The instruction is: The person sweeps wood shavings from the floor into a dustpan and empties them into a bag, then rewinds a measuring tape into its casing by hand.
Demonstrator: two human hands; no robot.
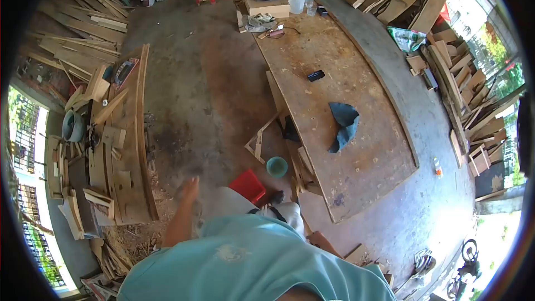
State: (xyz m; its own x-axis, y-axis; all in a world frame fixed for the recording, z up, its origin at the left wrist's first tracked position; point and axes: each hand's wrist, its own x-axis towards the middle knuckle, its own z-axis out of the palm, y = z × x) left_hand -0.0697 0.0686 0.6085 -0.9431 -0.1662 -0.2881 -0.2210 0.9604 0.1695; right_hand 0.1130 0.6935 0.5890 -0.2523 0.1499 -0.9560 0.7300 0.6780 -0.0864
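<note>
The left hand [190, 190] hangs left of the red object [248, 186], apart from it; blurred, its fingers may be spread or together, I cannot tell; the green bowl [277, 166] sits just beside the red object.

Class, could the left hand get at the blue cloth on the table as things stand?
Probably not from here: floor and part of the table lie between the left hand and the blue cloth.

Wearer's clothing: a light teal shirt [267, 256] bearing a pale, indistinct emblem [232, 252], with light grey legwear [227, 203] below.
</note>
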